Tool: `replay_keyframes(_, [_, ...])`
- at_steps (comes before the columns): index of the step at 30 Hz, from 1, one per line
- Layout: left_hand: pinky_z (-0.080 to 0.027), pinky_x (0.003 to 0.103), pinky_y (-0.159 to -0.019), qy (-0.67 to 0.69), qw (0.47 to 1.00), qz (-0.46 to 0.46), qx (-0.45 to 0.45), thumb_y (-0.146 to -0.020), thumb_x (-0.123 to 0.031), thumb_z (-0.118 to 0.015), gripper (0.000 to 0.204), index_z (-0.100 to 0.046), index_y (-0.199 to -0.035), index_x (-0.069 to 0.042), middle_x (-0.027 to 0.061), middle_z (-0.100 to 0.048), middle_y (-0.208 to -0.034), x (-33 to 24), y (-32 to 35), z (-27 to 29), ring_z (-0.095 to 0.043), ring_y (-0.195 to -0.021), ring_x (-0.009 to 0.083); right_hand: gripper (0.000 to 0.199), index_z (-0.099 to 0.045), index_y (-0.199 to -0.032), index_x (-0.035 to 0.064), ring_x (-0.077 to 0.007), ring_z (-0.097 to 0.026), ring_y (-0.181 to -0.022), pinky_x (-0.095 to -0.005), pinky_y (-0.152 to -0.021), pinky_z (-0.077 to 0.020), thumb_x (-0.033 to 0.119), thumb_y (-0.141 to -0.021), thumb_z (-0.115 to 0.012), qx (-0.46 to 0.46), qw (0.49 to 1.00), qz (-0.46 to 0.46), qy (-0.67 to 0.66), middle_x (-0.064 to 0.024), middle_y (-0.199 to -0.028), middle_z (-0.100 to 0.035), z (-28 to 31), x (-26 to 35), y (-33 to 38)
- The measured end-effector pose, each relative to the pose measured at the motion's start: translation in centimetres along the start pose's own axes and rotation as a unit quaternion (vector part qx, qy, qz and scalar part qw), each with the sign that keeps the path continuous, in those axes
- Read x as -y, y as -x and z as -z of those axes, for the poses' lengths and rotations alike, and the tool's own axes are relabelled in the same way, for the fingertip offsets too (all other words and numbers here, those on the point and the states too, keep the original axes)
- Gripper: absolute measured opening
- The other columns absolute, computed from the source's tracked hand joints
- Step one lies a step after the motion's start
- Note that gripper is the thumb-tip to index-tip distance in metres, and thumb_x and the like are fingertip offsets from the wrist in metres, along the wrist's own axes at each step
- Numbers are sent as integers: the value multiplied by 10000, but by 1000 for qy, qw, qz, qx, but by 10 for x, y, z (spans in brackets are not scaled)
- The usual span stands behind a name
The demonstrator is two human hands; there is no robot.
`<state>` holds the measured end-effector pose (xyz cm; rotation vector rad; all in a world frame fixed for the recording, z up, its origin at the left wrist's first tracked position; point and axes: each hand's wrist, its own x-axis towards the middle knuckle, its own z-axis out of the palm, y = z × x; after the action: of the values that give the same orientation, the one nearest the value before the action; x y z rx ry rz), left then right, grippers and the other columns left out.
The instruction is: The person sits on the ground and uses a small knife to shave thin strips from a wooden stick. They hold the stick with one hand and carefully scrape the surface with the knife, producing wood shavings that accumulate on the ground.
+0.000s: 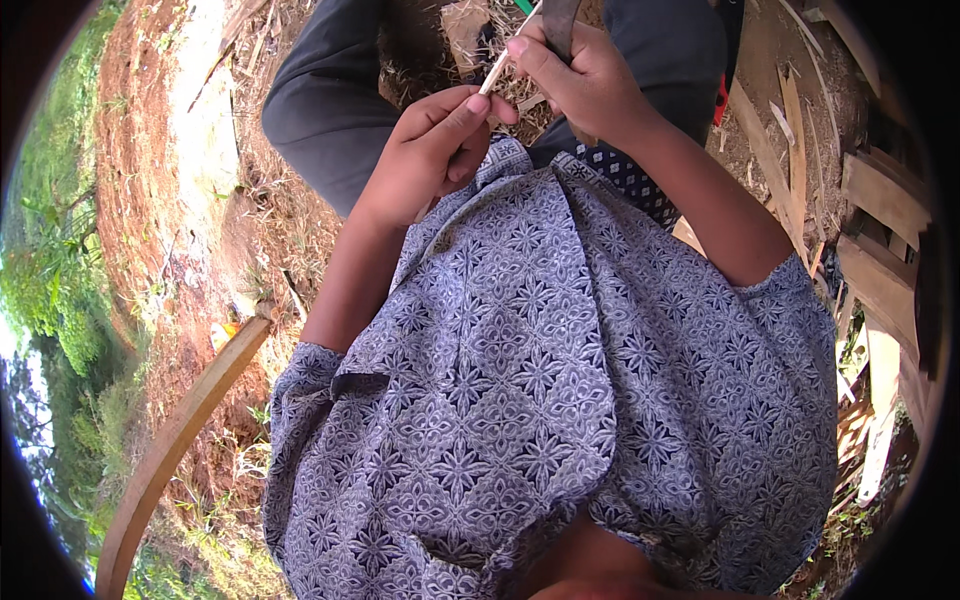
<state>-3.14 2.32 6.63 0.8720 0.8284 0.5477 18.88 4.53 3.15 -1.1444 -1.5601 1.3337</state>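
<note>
A thin pale strip of wood or bamboo (pixel 497 70) slants upward from my left hand (pixel 437 150), pinched between thumb and fingers. My right hand (pixel 585 85) is wrapped round the handle of a knife. Its dark blade (pixel 560 24) rises above the fist and runs out of the picture at the top. The right thumb lies close against the strip; whether it touches cannot be made out. Both hands are close together over my lap, between my bent legs in dark trousers (pixel 325 110). The far end of the strip is cut off by the upper edge.
Shavings (pixel 410 75) litter the ground between my legs. Long wooden slats (pixel 795 150) lie at the right, beside stacked boards (pixel 885 195). A curved-looking timber pole (pixel 190 440) stands at the left, over reddish soil (pixel 150 190) with green plants beyond.
</note>
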Motion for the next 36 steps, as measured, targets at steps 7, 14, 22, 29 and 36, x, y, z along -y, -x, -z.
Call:
replay_keyframes(7, [-259,208,-391,79,988,-26,-129,-1125,-249,-409,298,-616,-1114,-34,-33,-411,-586,2,11,19,-285,-414,42,357,-564,-1277,65,-157,-571,-625,-329,-589,-503,328,-1040,-609,-182,961,-123,-166,-31,-857,-652,49,-1,-11])
replay_keyframes(14, [-308,259,-423,-31,980,71,-183,-1041,-243,-319,381,-615,-1145,-25,-24,-431,-634,40,-22,55,-358,-471,80,672,-312,-1522,57,-276,-654,-898,-375,-743,-545,427,-1035,-591,-34,947,-235,214,-183,-1167,-664,49,-51,-45])
replay_keyframes(22, [-291,256,-425,233,937,192,-177,-1021,-186,-373,271,-550,-1183,-60,-25,-451,-677,103,-97,62,-362,-495,89,288,-604,-1209,102,-197,-594,-710,-329,-643,-468,328,-1031,-592,145,934,-214,246,-90,-808,-595,4,-101,-59])
replay_keyframes(29, [-267,238,-403,245,930,208,-179,-1040,-171,-394,226,-526,-1200,-82,-54,-461,-701,116,-94,36,-336,-466,68,267,-658,-1163,76,-284,-659,-869,-391,-756,-505,274,-994,-599,202,920,-143,303,-158,-922,-672,2,-146,-50])
replay_keyframes(36, [-260,247,-403,252,928,194,-194,-1035,-156,-393,235,-508,-1212,-53,-36,-441,-680,106,-86,16,-333,-465,71,196,-672,-1005,49,-372,-705,-915,-471,-809,-542,223,-947,-602,182,921,-202,279,-205,-951,-719,1,-112,-42])
